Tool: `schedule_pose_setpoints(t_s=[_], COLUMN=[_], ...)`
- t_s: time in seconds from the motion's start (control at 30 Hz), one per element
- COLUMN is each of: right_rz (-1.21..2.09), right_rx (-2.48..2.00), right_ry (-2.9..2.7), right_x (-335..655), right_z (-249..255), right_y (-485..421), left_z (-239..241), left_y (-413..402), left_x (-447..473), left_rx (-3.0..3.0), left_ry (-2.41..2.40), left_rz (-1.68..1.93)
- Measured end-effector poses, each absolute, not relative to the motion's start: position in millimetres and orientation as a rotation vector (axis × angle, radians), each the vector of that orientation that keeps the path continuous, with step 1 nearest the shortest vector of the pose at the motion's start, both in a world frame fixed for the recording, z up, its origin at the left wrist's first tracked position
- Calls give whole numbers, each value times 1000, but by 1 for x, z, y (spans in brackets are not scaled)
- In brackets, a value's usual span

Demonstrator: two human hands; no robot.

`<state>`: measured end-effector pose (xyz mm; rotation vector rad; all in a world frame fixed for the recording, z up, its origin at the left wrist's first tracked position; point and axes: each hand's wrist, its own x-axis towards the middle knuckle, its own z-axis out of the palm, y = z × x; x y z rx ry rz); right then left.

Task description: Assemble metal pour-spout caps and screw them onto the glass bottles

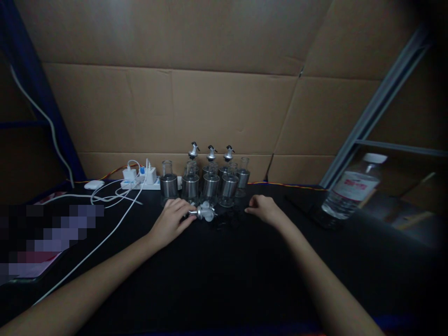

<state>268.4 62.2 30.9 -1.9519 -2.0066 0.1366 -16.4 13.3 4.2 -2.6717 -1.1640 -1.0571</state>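
Observation:
My left hand (174, 218) reaches over the dark table to a small pile of silver pour spouts (206, 213), its thumb and fingers closed on the end of one. Just behind stand several glass bottles with metal sleeves (210, 186), their necks open. At the back, several bottles carry silver pour spouts with black flip caps (228, 151). My right hand (263, 208) hovers at or rests on the table to the right, its fingers curled in; whatever they may hold is hidden. Small black pieces (227, 220) lie between my hands, hard to make out against the black surface.
A water bottle with a white cap (353, 189) stands at the right. On the left are a white power strip (150, 184) with chargers, loose white cables (115, 228) and a white flat case (94, 185). Cardboard (224, 107) forms the back wall.

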Motion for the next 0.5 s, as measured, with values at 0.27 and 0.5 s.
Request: schedule_pose_setpoints(t_s=[0.27, 0.5], right_rz=[146, -39], right_rx=[-1938, -1847], right_ry=[-2012, -1851], right_x=[274, 271], right_z=[24, 21], right_y=[66, 68], left_z=[5, 7], left_y=[11, 8], left_x=[-15, -13], left_rx=[-2691, -2731], left_ry=[-1191, -1116], left_rz=[-1097, -932])
